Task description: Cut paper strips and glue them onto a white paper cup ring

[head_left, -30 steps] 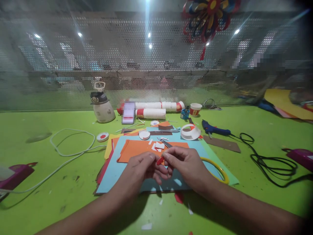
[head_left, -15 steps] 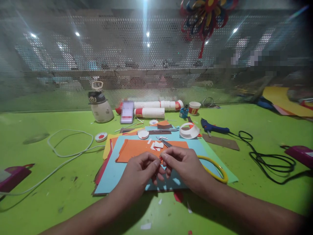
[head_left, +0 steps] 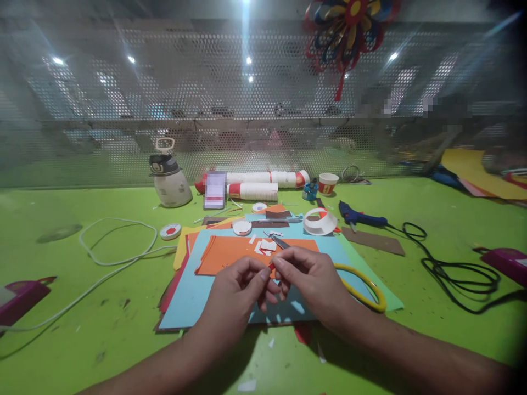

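Observation:
My left hand (head_left: 242, 282) and my right hand (head_left: 307, 274) meet over the paper stack, fingertips pinched together. Between them shows a small red piece of paper (head_left: 271, 266), held by both; its full shape is hidden by the fingers. Beneath lie a light blue sheet (head_left: 185, 296) and a folded orange sheet (head_left: 222, 252). Small white paper scraps (head_left: 268, 245) rest on the orange sheet just beyond my fingers. Scissors with yellow handles (head_left: 381, 299) lie under my right hand, their blades pointing away from me.
Farther back are a white paper ring (head_left: 320, 222), a round white lid (head_left: 242, 227), stacked paper cups (head_left: 253, 191), a phone (head_left: 214, 190) and a bottle (head_left: 171, 184). To the right, a blue glue gun (head_left: 362, 214) trails a black cable (head_left: 457, 274). A white cable (head_left: 111, 263) loops at left.
Both hands keep their pinch on the red piece, with only slight finger movement. The whole view has shifted a little; nothing on the table has visibly been moved.

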Demonstrator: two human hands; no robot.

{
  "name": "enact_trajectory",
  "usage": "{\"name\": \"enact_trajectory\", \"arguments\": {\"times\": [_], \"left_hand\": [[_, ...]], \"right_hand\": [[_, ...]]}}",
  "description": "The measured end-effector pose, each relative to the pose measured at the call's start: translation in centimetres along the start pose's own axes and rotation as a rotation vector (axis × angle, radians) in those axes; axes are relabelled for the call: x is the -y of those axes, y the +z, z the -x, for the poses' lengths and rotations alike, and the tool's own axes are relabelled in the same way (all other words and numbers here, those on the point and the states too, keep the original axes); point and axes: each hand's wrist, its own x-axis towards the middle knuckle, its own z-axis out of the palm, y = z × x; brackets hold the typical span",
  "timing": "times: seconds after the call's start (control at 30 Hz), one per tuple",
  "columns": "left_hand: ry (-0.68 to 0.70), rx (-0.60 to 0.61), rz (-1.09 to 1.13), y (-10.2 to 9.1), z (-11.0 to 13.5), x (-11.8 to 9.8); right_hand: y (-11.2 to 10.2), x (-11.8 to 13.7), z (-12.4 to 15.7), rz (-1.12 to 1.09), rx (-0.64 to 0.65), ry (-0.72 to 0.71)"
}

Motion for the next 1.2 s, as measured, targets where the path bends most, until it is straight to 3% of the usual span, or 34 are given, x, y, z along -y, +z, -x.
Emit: {"name": "enact_trajectory", "arguments": {"times": [0.27, 0.4, 0.6, 0.7, 0.8, 0.93, 1.2], "left_hand": [[0.028, 0.022, -0.045, -0.5, 0.0, 0.0], [0.007, -0.014, -0.036, -1.1, -0.2, -0.6], [0.037, -0.065, 0.001, -2.3, -0.4, -1.9], [0.076, -0.068, 0.018, -2.7, -0.5, -2.5], [0.116, -0.055, 0.041, -3.0, -0.6, -2.7], [0.097, -0.014, 0.083, -3.4, -0.8, -2.6], [0.112, -0.045, 0.107, -4.4, -1.4, -3.5]], "right_hand": [[0.0, 0.5, -0.1, 0.069, 0.047, 0.027], [-1.1, 1.4, -0.3, 0.170, 0.043, 0.021], [-6.4, 2.7, 0.6, 0.610, 0.127, 0.025], [-9.4, 2.2, 1.9, 0.861, 0.179, -0.001], [-11.0, 1.1, 3.2, 1.075, 0.270, 0.031], [-10.9, -0.3, 3.7, 1.289, 0.338, 0.064], [-10.3, -0.4, 1.4, 1.243, 0.238, 0.140]]}}
